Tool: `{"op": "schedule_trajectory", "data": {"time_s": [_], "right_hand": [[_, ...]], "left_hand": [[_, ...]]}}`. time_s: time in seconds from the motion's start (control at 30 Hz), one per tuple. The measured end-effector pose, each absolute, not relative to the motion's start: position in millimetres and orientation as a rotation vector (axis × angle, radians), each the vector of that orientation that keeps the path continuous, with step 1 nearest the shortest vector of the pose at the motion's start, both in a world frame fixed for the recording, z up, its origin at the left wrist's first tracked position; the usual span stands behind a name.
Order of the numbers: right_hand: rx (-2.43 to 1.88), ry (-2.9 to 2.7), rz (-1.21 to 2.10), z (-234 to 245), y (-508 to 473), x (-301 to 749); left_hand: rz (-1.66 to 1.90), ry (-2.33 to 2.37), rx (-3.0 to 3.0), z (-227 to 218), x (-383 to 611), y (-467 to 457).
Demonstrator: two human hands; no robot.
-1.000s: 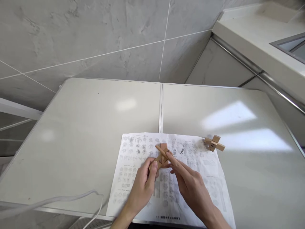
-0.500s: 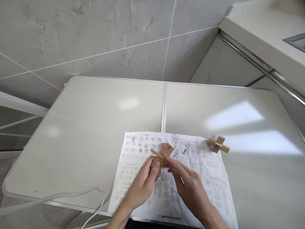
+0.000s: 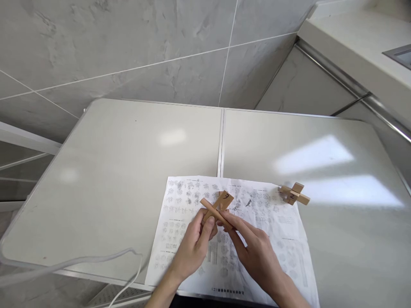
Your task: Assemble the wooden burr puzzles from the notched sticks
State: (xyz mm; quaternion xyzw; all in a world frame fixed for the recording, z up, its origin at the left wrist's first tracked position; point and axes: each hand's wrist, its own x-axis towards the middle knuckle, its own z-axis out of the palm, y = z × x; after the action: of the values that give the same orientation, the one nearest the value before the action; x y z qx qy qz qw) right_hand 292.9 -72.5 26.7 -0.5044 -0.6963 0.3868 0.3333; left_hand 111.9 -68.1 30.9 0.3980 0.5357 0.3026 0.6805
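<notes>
Wall [image 3: 144,38]: grey marbled tile
Bench [image 3: 125,167]: smooth, glossy, seamed
Sheet [image 3: 189,252]: creased printed paper
Left hand [image 3: 195,241]: gripping crossed wooden pieces [image 3: 212,209] above the sheet
Right hand [image 3: 253,246]: fingertips closed on them
Wooden cross [image 3: 293,196]: blocky, at sheet's far right corner

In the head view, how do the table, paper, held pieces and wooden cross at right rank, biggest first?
1. Table
2. Paper
3. Held pieces, partly covered, and wooden cross: too close in size to rank surely.
</notes>
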Motion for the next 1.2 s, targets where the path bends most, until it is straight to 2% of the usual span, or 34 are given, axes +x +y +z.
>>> {"op": "schedule_trajectory", "data": {"time_s": [0.33, 0.73, 1.2], "right_hand": [[-1.341, -1.896, 0.975, 25, -69, 297], [-1.665, -1.884, 0.837, 11, -63, 295], [-1.476, -2.224, 0.915, 20, -34, 313]], "left_hand": [[0.746, 1.208, 0.877, 20, 106, -71], [0.888, 1.239, 0.848, 16, 103, -68], [0.926, 1.199, 0.836, 13, 98, -66]]}}
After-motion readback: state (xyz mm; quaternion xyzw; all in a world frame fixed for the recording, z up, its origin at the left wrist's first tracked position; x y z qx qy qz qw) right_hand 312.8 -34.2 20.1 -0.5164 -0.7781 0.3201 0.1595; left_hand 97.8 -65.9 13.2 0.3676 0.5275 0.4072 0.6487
